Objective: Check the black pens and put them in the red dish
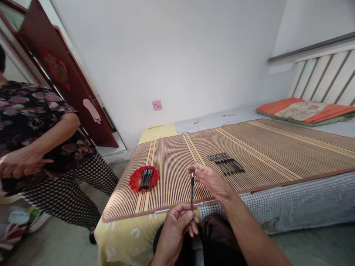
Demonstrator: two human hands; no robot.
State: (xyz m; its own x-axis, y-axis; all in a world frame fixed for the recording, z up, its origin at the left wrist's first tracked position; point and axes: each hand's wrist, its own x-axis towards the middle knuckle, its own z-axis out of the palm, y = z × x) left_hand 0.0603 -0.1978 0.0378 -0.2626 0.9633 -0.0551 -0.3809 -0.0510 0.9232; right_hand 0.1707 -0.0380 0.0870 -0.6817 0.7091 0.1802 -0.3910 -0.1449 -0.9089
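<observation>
My left hand (177,225) pinches the lower end of a thin black pen (192,190) and holds it upright in front of me. My right hand (212,181) pinches the pen's top end, where a small cap or tip sits. Both hands hover over the near edge of a bed covered by a striped bamboo mat (277,147). A red dish (137,181) holding a few black pens lies on the mat to the left. A row of several black pens (226,163) lies on the mat just beyond my right hand.
Another person in a floral top and checked trousers (52,155) stands at the left by a dark red door (63,77). An orange folded cushion (305,111) lies at the bed's far right by a slatted headboard. A pink note (156,105) is stuck on the white wall.
</observation>
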